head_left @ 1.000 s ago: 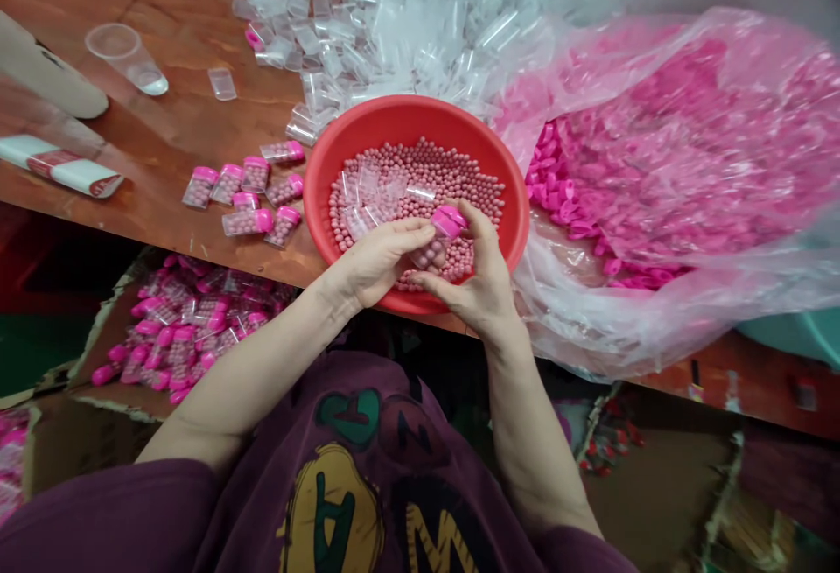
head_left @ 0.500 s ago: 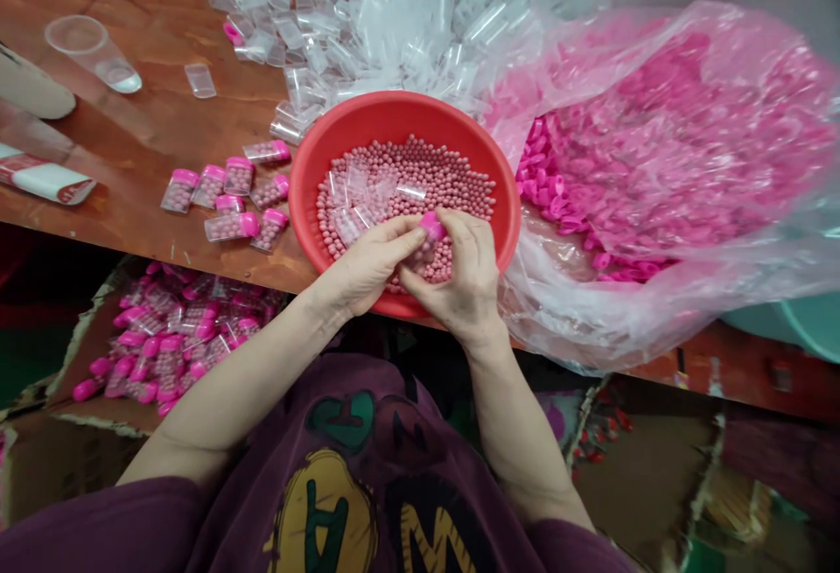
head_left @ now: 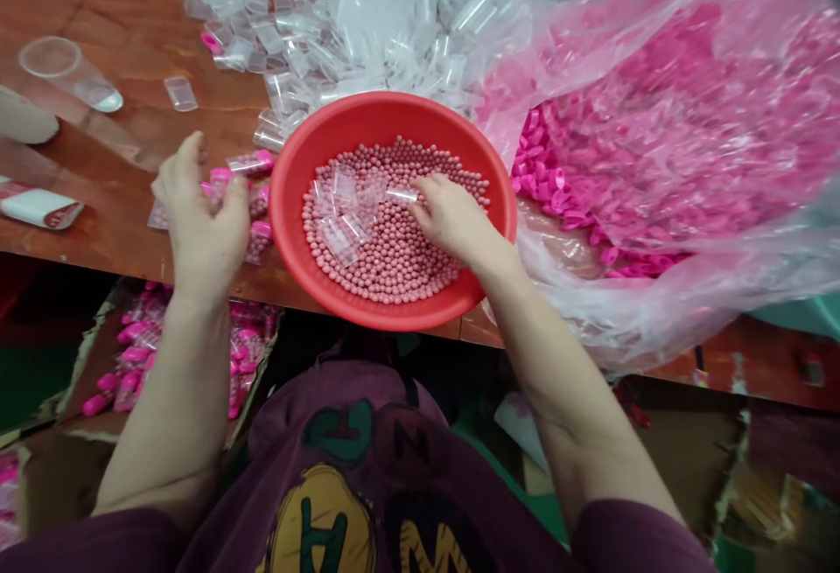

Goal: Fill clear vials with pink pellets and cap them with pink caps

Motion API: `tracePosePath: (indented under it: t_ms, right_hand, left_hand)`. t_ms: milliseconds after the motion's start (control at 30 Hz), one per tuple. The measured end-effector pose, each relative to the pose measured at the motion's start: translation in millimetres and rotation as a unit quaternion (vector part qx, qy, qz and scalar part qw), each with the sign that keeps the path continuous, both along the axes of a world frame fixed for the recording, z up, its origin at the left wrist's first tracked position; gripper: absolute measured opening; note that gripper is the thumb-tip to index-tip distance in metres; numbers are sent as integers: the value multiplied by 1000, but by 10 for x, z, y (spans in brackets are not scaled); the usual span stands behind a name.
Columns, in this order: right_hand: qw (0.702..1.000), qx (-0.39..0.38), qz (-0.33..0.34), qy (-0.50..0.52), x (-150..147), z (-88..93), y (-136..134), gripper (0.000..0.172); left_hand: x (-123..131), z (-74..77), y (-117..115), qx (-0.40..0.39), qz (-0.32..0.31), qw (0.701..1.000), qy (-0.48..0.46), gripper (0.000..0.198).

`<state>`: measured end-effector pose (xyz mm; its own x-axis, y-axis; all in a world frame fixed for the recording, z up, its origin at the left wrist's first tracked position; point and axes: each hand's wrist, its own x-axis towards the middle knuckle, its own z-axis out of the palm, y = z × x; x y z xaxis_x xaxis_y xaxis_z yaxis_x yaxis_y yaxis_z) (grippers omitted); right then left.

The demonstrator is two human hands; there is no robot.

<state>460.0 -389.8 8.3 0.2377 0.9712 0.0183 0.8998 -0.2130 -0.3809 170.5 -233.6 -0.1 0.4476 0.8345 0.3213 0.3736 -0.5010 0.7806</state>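
Capped vials [head_left: 253,162], already filled, lie in a small cluster on the wooden table [head_left: 131,31], just under and beyond the left hand [head_left: 200,227]. To do this step well, I judge, each one should be set flat beside its fellows, clear of the table edge, while the other hand takes a single empty tube. The left hand is half curled, thumb apart from the fingers. Its back hides whether it pinches a vial. The right hand [head_left: 452,216] rests in the red bowl [head_left: 289,232], fingers together and bent. Their tips touch an empty clear vial [head_left: 402,194] lying on the pink beads [head_left: 394,258], but I cannot make out a closed pinch. Beyond those fingertips lies a heap of clear vials [head_left: 367,22]. To the hand's right is a bag of pink caps [head_left: 656,118].
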Motion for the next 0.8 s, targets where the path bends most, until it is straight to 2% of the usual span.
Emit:
tracePosePath:
  t_ms: [67, 133, 200, 267, 367, 433, 500, 633, 733, 800]
  right_hand:
    - [996, -74, 6, -40, 28, -42, 209, 32]
    - [992, -114, 11, -47, 20, -54, 303, 27]
    - [996, -89, 19, -15, 14, -48, 266, 23]
    - [998, -15, 32, 57, 7, -37, 119, 30]
    - [975, 109, 10, 195, -60, -29, -197, 40]
    - [953, 154, -12, 260, -148, -24, -397, 41]
    - [939, 175, -23, 295, -236, -12, -553, 39]
    - [926, 197, -27, 321, -341, 28, -726, 41]
    - [919, 203, -34, 337, -393, 20, -762, 42]
    - [904, 206, -47, 372, -433, -15, -757, 44]
  left_hand:
    - [163, 78, -123, 90, 67, 994, -11, 43]
    - [423, 165, -336, 106, 19, 994, -13, 31]
    - [681, 214, -530, 51, -88, 995, 14, 25]
    - [870, 203, -655, -13, -146, 989, 24, 27]
    - [1000, 124, -747, -143, -152, 978, -24, 46]
    - [1017, 91, -798, -228, -170, 957, -64, 51]
    - [1011, 104, -858, -265, -197, 939, -92, 44]
    - [998, 213, -969, -290, -218, 921, -139, 33]
    - [1019, 260, -1035, -375, -220, 883, -177, 39]
    - [1045, 248, -1074, -429, -207, 856, -201, 39]
